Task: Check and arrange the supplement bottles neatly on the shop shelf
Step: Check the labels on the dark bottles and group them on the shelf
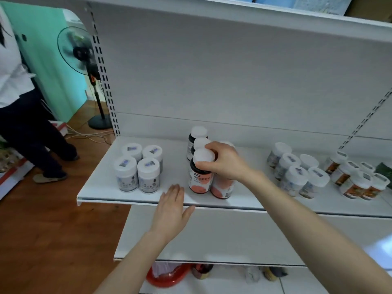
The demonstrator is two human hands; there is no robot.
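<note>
Head view, and the right hand (222, 164) is curled over the white cap (203, 155) of the front bottle (200, 179), thumb and fingers pinching at the neck. The left hand (171, 206) is flat, fingers straight, at the shelf (99, 187) front edge just beside it. That bottle stands mid-shelf, heading a short row, with a second bottle (222, 187) close against its right side. It looks like rigid, smooth plastic and is probably light. A cap grip suits sliding or turning; for lifting, I'd take the body below the shoulder. White jars (137, 168) stand well apart to the left.
</note>
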